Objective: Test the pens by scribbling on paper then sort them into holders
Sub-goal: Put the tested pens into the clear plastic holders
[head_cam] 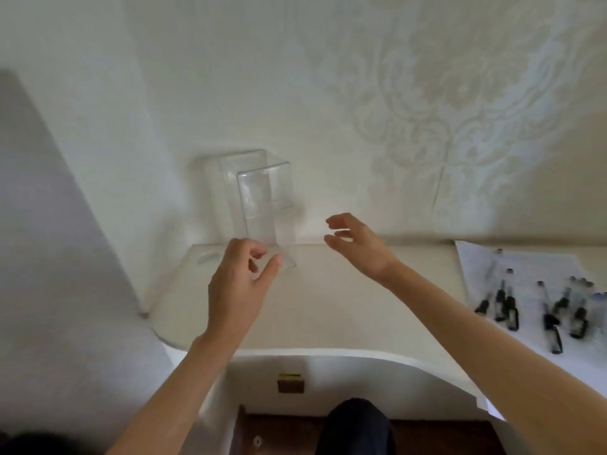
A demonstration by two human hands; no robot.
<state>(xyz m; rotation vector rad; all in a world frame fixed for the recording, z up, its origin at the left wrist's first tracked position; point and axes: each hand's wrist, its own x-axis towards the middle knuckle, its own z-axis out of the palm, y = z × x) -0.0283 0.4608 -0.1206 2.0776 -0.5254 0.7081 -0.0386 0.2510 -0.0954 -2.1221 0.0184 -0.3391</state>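
The pens (507,308) are the hardest thing to read: a loose scatter of dark-capped barrels lying on a sheet of paper (476,257) at the right end of the counter (328,307), all smeared by blur, with the outermost ones cut off by the frame edge (their number cannot be told). Two clear holders stand at the back of the counter against the patterned wall (295,93); being transparent, their edges show only as faint lines. The rear holder (230,165) is partly overlapped by the front holder (262,205), and whether the two touch cannot be made out. Both look empty.

The left hand (239,284) has its grip closed on the lower near edge of the front holder: the thumb lies in front and the curled fingers (258,254) show through the clear wall. The right hand (358,244) hovers just right of the holders with its grip loosely spread, fingers apart and holding nothing, touching neither holder. It is well apart from the pens. A small label under the counter's front edge is too blurred to read.
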